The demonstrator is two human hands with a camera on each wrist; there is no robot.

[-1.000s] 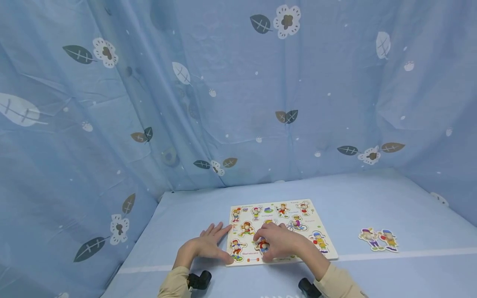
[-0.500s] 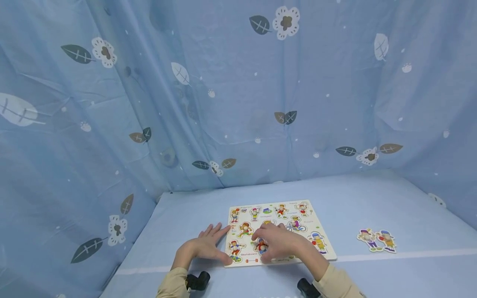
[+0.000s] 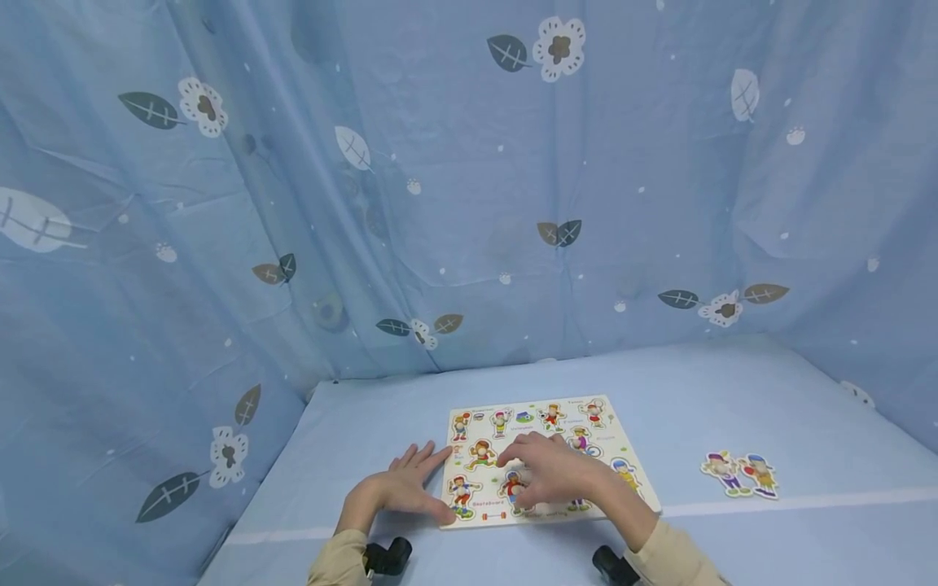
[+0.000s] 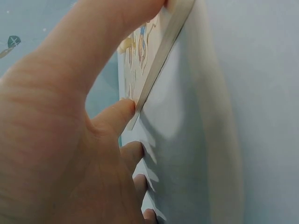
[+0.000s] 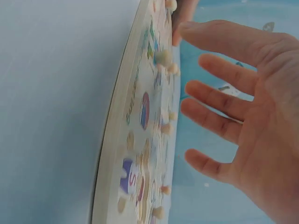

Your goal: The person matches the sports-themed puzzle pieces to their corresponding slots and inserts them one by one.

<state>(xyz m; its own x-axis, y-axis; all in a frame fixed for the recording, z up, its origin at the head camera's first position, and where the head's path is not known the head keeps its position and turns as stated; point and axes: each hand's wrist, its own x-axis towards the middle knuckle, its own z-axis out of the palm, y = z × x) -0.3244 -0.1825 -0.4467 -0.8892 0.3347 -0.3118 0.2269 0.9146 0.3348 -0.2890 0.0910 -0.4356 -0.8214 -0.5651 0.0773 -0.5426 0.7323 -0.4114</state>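
A white wooden peg puzzle board (image 3: 484, 522) lies on the cloth, bearing several painted sports figures with small knobs (image 5: 162, 58). My left hand (image 3: 396, 488) is spread along its left side, thumb at the near left corner. In the left wrist view, the index fingertip (image 4: 128, 107) meets the board's edge, and the other fingers reach past it. Over the board's near middle, my right hand (image 3: 553, 472) hovers with loosely bent fingers. Nothing is between its thumb and fingers in the right wrist view. Just beside the thumb sits a red-and-blue figure piece (image 3: 511, 486).
Two loose figure pieces, one in purple trousers (image 3: 726, 474) and one in a blue cap (image 3: 762, 475), lie together on the light blue cloth (image 3: 703, 407) at right. A blue flower-print curtain (image 3: 469, 163) hangs behind and at the sides. Black wrist cameras (image 3: 388, 557) sit below the hands.
My right hand has lifted slightly off the red-and-blue figure piece and shifted a little right, showing more of that piece. My left hand stays at the board's edge. The view has shifted slightly.
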